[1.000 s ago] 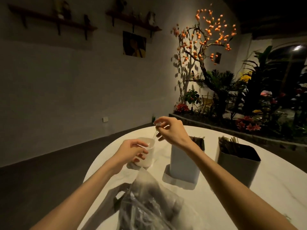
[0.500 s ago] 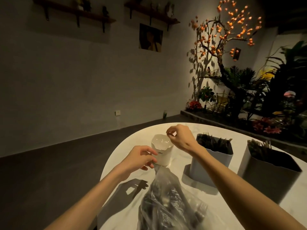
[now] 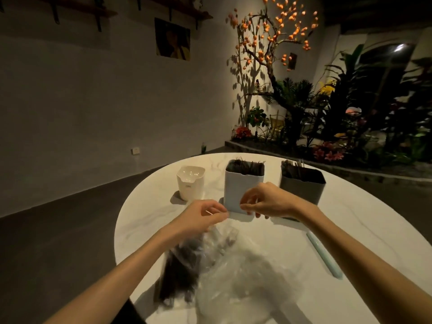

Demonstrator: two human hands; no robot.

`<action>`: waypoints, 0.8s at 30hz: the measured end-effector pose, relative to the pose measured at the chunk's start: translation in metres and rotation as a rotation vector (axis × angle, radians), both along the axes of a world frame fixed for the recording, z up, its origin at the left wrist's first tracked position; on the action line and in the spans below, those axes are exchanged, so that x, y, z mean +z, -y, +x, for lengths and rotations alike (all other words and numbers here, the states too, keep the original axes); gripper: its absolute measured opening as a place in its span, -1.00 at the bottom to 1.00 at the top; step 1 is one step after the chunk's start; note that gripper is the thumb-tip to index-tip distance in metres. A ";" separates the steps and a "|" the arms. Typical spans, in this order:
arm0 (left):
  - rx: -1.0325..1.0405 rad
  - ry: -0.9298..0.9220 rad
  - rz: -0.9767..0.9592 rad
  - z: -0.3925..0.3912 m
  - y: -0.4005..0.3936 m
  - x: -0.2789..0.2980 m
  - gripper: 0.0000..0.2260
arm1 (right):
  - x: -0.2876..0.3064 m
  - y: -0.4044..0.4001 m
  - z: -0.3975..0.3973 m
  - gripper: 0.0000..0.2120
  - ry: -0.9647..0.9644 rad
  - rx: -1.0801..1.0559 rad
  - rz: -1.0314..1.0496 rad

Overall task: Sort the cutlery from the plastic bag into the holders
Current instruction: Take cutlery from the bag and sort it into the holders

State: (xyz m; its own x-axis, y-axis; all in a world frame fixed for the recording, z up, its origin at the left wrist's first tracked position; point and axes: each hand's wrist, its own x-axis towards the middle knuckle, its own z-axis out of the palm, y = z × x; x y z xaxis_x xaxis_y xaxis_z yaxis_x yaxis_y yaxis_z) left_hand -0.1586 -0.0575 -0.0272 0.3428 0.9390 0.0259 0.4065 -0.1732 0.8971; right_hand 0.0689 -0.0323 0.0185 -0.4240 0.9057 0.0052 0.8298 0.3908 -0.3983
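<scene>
While both the left hand (image 3: pixel 203 215) and right hand (image 3: pixel 264 200) pinch the plastic bag (image 3: pixel 224 265) mouth (blurred), a tug could topple the white holder (image 3: pixel 243 185) at twelve o'clock.

A round white bench (image 3: pixel 350 230) carries three holders in a row toward 12 o'clock: a small white holder (image 3: pixel 190 183), a tall white holder (image 3: pixel 236 188), a grey holder (image 3: pixel 304 188). A clear plastic bag (image 3: pixel 233 272) lies at 6 o'clock; a pale green stick (image 3: pixel 323 253) at 3 o'clock.

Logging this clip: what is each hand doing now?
Left hand: pinching a thin toothpick-like stick.
Right hand: fingers curled in a pinch; contents cannot be told.
</scene>
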 end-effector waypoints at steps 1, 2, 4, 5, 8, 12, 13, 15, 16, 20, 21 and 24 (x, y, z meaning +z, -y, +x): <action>-0.060 -0.062 -0.015 0.008 0.011 -0.003 -0.59 | -0.005 0.015 0.009 -0.79 -0.020 -0.007 -0.025; -0.118 -0.157 -0.020 0.016 0.022 -0.007 -0.40 | -0.009 0.029 0.017 -0.79 -0.044 -0.009 -0.050; -0.161 -0.454 0.085 0.026 0.035 -0.019 -0.16 | -0.018 0.053 0.028 -0.78 -0.106 0.003 -0.136; -0.131 -0.572 0.182 0.028 0.038 -0.025 -0.16 | -0.022 0.064 0.031 -0.78 -0.138 0.019 -0.198; 0.020 -0.579 0.395 0.029 0.039 -0.029 -0.59 | -0.032 0.092 0.030 -0.81 -0.213 0.083 -0.404; 0.133 -0.372 0.461 0.024 0.041 -0.021 -0.85 | -0.054 0.106 0.018 -0.75 -0.139 0.144 -0.415; 0.136 -0.312 0.481 0.022 0.042 -0.018 -0.81 | -0.061 0.103 0.015 -0.74 -0.080 0.129 -0.308; 0.127 -0.241 0.476 0.017 0.047 -0.010 -0.69 | -0.071 0.095 0.009 -0.68 -0.033 0.063 -0.126; 0.100 -0.248 0.428 0.015 0.050 -0.008 -0.65 | -0.072 0.092 0.006 -0.63 -0.040 0.032 -0.076; 0.064 -0.693 0.308 0.015 0.064 -0.009 -0.66 | -0.064 0.086 -0.014 -0.42 -0.127 0.054 0.055; 0.098 -0.851 0.370 0.014 0.066 -0.012 -0.55 | -0.062 0.084 -0.020 -0.40 -0.160 0.065 0.074; 0.201 -1.010 0.499 0.008 0.070 -0.013 -0.41 | -0.060 0.077 -0.032 -0.51 -0.096 0.044 0.169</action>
State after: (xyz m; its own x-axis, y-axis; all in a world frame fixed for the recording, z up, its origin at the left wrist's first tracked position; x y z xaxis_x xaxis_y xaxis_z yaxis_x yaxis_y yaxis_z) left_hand -0.1504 -0.1272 -0.0403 0.2636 0.9417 0.2093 0.9633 -0.2685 -0.0053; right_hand 0.0365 -0.1093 -0.0410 -0.4535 0.8691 0.1976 0.7720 0.4939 -0.4001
